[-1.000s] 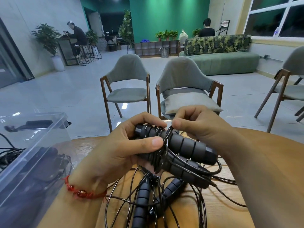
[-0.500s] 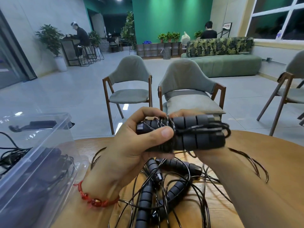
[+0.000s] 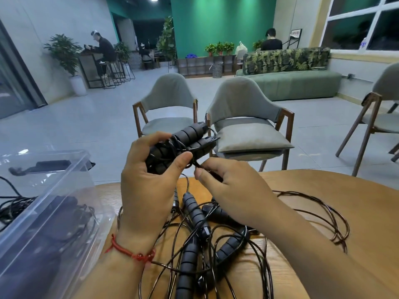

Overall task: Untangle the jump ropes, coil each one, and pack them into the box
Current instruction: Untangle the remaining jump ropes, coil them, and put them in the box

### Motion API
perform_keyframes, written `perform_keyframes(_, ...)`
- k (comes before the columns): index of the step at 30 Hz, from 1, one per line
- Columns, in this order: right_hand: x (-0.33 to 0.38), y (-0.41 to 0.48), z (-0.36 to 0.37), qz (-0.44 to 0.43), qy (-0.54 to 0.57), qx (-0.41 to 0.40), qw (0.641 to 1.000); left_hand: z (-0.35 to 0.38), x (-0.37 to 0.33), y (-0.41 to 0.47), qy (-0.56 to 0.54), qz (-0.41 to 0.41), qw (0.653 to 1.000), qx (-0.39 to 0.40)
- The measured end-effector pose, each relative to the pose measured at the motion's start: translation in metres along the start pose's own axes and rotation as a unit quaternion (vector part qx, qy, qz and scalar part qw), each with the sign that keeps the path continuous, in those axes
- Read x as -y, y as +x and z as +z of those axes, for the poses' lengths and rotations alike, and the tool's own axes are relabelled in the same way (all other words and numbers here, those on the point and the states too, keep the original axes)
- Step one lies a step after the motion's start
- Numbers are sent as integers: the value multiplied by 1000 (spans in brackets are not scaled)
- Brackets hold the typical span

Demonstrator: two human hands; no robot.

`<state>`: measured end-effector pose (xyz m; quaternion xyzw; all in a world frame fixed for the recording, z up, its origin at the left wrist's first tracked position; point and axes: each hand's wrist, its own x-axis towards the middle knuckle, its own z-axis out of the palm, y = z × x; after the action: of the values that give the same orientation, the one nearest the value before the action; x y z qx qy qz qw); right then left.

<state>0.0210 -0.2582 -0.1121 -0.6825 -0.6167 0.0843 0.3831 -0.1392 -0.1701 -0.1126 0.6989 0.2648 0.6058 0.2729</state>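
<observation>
A: Why are the handles (image 3: pixel 190 134) gripped in the left hand (image 3: pixel 149 175) above the table (image 3: pixel 367 212)?
B: Presumably so the cord (image 3: pixel 194 163) pinched in the right hand (image 3: pixel 235 190) can be wound on; the box (image 3: pixel 54 190) is kept close.

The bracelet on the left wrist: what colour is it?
Red; the bracelet shows best in the head view.

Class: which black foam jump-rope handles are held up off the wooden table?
The cord-wrapped pair of black foam handles gripped in the left hand; the other handles lie on the round wooden table.
</observation>
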Motion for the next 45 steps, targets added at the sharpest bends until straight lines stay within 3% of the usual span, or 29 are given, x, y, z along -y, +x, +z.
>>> perform_keyframes(3, 8, -2, -7, -6, -26, 21, 999, 1, 16, -1, 94, 75, 993, 16)
perform_keyframes(5, 13, -5, -13, -33, 1, 8, 999, -3, 26, 2, 132, 77, 988, 38)
perform_keyframes(9, 16, -6, -29, -81, 105, -80, 988, -9, 30, 8, -4, -86, 988, 131)
perform_keyframes(13, 8, -2, -41, -82, 157, -116, 977, -10, 16, 5, -48, -102, 969, 219)
perform_keyframes(17, 5, -1, -40, -79, 161, -91, 980, -12, 12, 5, -141, -155, 916, 341)
perform_keyframes(21, 6, 0, -40, -68, 189, -69, 977, -18, 13, 7, -254, -195, 867, 381)
perform_keyframes(26, -4, 5, -48, -27, 251, -60, 966, -17, 8, 8, -288, -188, 875, 342)
perform_keyframes(31, -12, 8, -41, 25, 288, -26, 957, -16, 0, 9, -371, -178, 850, 329)
perform_keyframes(34, -9, 10, -30, 71, 352, -14, 933, -11, 1, 9, -401, -161, 858, 278)
perform_keyframes(37, -4, 9, -15, 115, 298, -27, 947, -1, 2, 6, -429, -159, 870, 182)
perform_keyframes(39, -4, 6, -3, 109, 255, -11, 961, 5, 4, 2, -390, -139, 904, 102)
perform_keyframes(42, -2, 4, 7, 78, 180, 34, 980, 7, 4, -2, -217, -64, 974, 22)
perform_keyframes(45, 0, 5, 7, 61, 146, 48, 986, 4, 2, -3, -91, -13, 996, -20)
